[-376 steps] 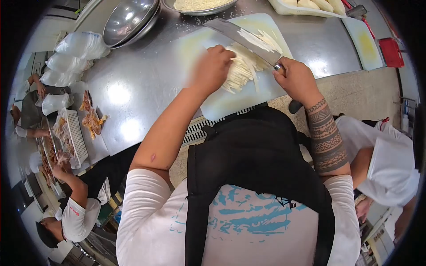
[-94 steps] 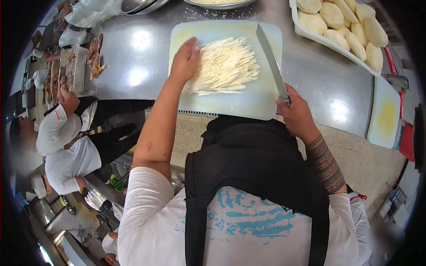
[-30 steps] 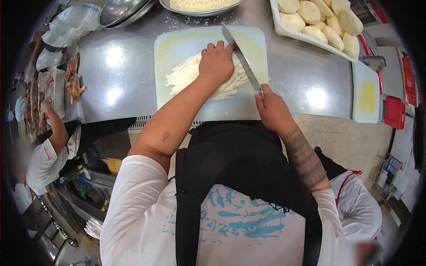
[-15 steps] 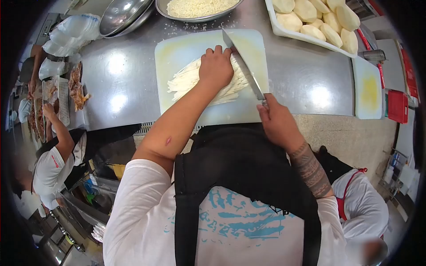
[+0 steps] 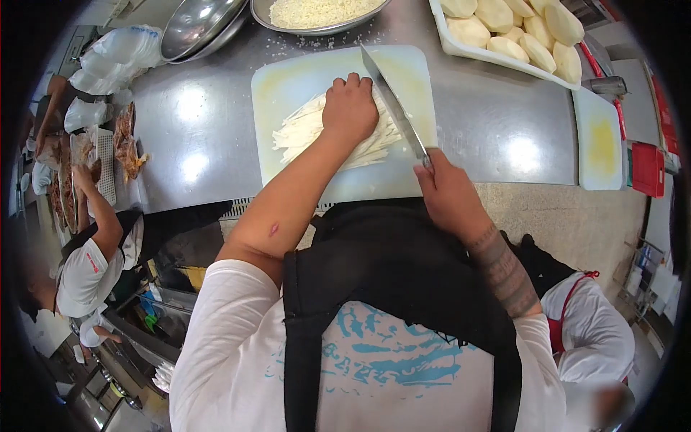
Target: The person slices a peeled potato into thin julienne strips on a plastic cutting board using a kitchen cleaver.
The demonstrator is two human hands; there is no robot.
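White strips [image 5: 302, 133] lie in a bundle on a pale cutting board [image 5: 281, 79]. My left hand [image 5: 350, 108] presses down on the strips with its fingers curled together. In my right hand [image 5: 451, 189] is the handle of a large knife [image 5: 394, 102], its blade slanting up and to the left across the board. The blade runs along the right end of the strips, close to my left fingertips.
Peeled potatoes [image 5: 536, 54] fill a white tray [image 5: 471, 52] at the upper right. A bowl of chopped white bits [image 5: 324, 11] stands behind the board, metal bowls [image 5: 198, 32] beside it. Co-workers [image 5: 90, 273] are at left and lower right [image 5: 590, 327].
My right hand and the knife handle have shifted slightly up and left. My left hand holds nearly the same place. The co-worker at the left has moved an arm a little.
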